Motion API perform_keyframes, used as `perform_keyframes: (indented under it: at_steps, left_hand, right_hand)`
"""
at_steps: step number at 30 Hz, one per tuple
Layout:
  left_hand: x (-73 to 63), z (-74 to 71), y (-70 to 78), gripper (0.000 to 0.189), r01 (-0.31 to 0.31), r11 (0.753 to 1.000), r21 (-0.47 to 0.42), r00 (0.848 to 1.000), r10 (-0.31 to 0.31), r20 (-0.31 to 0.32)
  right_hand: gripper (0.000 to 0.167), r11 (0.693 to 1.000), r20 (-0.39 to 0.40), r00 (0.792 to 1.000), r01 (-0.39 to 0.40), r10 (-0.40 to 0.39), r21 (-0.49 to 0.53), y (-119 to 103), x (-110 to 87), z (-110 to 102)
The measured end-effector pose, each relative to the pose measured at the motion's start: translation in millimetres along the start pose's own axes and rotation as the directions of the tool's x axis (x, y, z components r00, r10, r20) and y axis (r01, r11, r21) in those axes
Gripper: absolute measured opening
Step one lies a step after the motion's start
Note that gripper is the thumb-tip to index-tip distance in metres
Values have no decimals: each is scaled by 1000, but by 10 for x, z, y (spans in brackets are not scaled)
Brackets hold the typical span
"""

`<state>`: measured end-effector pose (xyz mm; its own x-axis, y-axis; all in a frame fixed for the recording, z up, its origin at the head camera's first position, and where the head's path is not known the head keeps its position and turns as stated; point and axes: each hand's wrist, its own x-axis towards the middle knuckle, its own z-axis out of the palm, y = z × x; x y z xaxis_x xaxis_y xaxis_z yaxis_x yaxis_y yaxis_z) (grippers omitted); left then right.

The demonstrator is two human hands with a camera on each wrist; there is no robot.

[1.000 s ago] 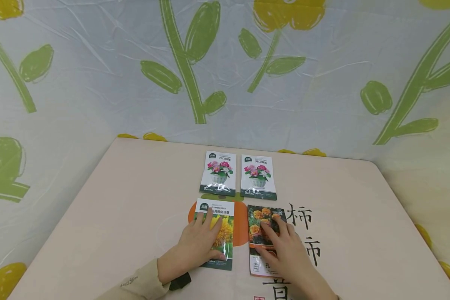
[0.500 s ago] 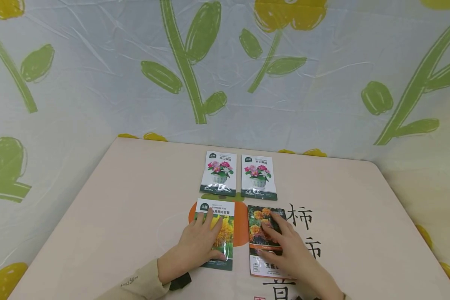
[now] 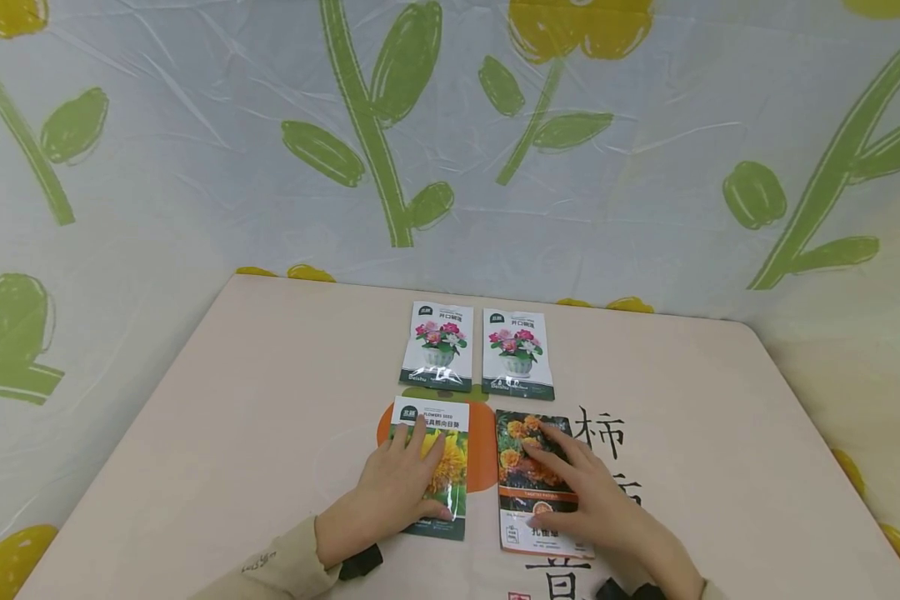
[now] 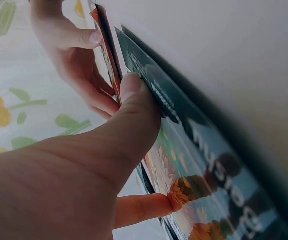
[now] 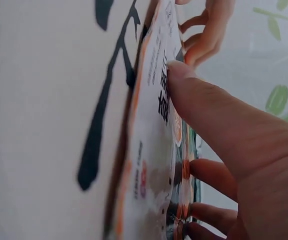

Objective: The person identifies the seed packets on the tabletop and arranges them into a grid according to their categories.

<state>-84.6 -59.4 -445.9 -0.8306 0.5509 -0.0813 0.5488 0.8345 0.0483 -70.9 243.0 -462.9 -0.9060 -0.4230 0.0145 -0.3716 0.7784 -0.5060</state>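
My left hand (image 3: 393, 483) lies with fingers spread on a sunflower seed packet (image 3: 454, 467), which has a white top and a dark green bottom band. Its thumb (image 4: 136, 107) presses on the packet's face near the lower end in the left wrist view. To the right, my right hand (image 3: 603, 504) rests on a seed packet with orange marigolds (image 3: 534, 493) and a white lower part. In the right wrist view its thumb (image 5: 204, 97) touches the printed white area, while the other fingertips sit on the flower picture. Both packets lie flat, side by side.
Behind them lie two matching white packets with pink potted flowers, one on the left (image 3: 438, 346) and one on the right (image 3: 517, 354). The pale pink table (image 3: 255, 442) bears an orange fruit print (image 3: 482, 450) and black characters. A flower-patterned curtain (image 3: 232, 150) encloses the back and sides.
My right hand has slid a little to the right across the marigold packet, its thumb uncovering more of the orange band. The left hand and the other packets have stayed put.
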Motion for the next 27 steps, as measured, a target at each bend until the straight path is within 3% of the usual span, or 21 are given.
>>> perform_keyframes:
  at_steps: [6, 27]
  left_hand:
    - [-1, 4, 1, 96, 2, 1000, -15, 1000, -2, 10]
    - [4, -7, 5, 96, 11, 1000, -20, 1000, -11, 15]
  right_hand:
    - [88, 996, -47, 995, 86, -85, 34, 98, 8, 50]
    - [85, 986, -107, 984, 151, -143, 68, 89, 54, 133]
